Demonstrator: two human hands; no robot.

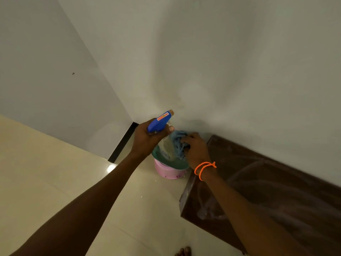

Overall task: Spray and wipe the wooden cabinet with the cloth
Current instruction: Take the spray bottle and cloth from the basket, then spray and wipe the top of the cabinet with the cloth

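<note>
My left hand grips a spray bottle by its blue trigger head, the clear body hanging down over a bucket. My right hand, with an orange bead bracelet at the wrist, is closed on a crumpled blue cloth right beside the bottle. Both hands are held over the bucket, left of the dark wooden cabinet, whose glossy top shows pale smears. The cabinet stands against the wall at lower right.
A pink bucket with a green inside stands on the cream tiled floor in the corner, touching the cabinet's left end. White walls meet behind it, with a black skirting strip. My bare toes show at the bottom edge.
</note>
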